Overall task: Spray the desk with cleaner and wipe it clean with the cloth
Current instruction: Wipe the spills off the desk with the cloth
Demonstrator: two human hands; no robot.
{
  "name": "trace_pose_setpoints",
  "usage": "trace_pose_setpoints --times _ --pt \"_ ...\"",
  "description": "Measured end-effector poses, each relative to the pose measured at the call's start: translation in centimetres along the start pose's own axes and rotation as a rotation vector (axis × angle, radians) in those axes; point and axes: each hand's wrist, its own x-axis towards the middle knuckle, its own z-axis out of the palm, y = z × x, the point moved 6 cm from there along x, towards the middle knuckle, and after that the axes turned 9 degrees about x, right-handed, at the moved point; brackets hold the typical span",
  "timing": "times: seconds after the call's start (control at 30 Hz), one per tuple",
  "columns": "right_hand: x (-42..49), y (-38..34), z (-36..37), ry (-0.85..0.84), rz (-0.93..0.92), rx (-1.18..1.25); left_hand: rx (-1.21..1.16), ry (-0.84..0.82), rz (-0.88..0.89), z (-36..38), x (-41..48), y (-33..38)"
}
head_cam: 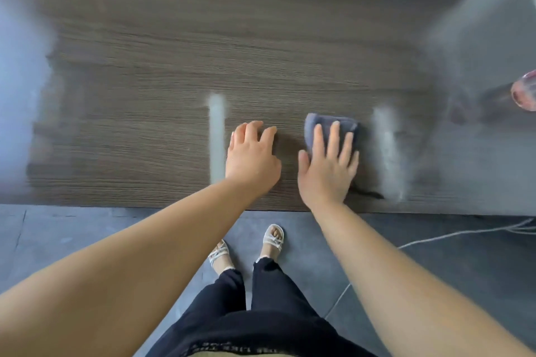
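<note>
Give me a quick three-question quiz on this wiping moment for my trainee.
1. True or false: the left hand grips the cloth.
2. Where is the cloth? A) in the left hand B) on the desk, under the right hand C) draped over the desk edge.
3. Fill in: the right hand's fingers lie ___ on the cloth.
Key: 1 false; 2 B; 3 flat.

The dark wood-grain tabletop (162,66) carries a folded grey-blue cloth (346,124) near its front edge. Well to the cloth's right sits a blurred pinkish object (525,93).
</note>
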Motion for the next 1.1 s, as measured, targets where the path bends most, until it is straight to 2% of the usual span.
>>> trace_pose_setpoints --times 0.07,0.1,0.13,0.17,0.2,0.3,0.37,0.4,0.47,0.57,0.63,0.67,0.77,0.87,0.97,1.03,1.1 --pt "-2.1 -1.2 0.8 -0.151 -0.455 -0.052 -0.012 0.001 0.010 -0.1 0.9 1.3" --pt "-1.8 0.1 0.4 -0.221 -0.624 -0.063 -0.012 -0.003 0.024 -0.1 1.4 2.2" --pt "-0.7 1.9 -0.2 -0.257 -0.702 -0.076 -0.006 -0.007 0.038 -0.2 1.8 2.9" --pt "1.2 4.0 -1.0 -0.225 -0.684 -0.096 -0.001 -0.011 0.049 -0.3 2.2 3.3" --pt "3.6 6.5 -2.0 -0.169 -0.576 -0.104 0.007 -0.023 0.061 -0.3 2.5 3.9" --pt "8.9 12.5 -3.7 -0.122 -0.026 -0.052 0.029 -0.056 0.070 -0.1 3.2 5.3" --pt "8.5 12.1 -3.6 -0.044 0.160 -0.029 0.045 -0.070 0.059 0.1 3.6 5.9" --pt "7.3 11.0 -3.4 0.001 0.164 -0.031 0.057 -0.077 0.046 0.3 3.9 6.2" --pt "4.0 7.9 -2.5 0.005 0.016 -0.043 0.117 -0.088 0.019 0.5 4.2 6.4" --pt "2.2 6.5 -1.9 -0.154 -0.348 -0.055 0.228 -0.105 0.010 0.4 5.0 6.8" --pt "6.0 8.0 -2.4 -0.190 -0.464 -0.053 0.254 -0.124 -0.002 0.1 5.5 7.0" --pt "8.5 9.1 -2.9 -0.162 -0.445 -0.068 0.255 -0.131 -0.016 -0.1 5.8 7.1" --pt "14.7 13.9 -3.8 -0.207 -0.114 -0.065 0.212 -0.139 -0.075 -0.1 6.3 7.5" --pt "12.1 15.7 -4.7 -0.115 0.046 -0.061 0.196 -0.107 -0.040 0.4 6.3 8.3" --pt "4.4 13.7 -4.4 -0.019 -0.031 -0.076 0.212 -0.110 0.064 1.3 6.5 9.8" --pt "1.5 12.2 -4.1 -0.046 -0.109 -0.070 0.218 -0.106 0.077 1.7 6.8 10.4" --pt "3.1 11.6 -3.8 -0.102 -0.263 -0.043 0.261 -0.090 0.084 1.8 7.1 10.7"
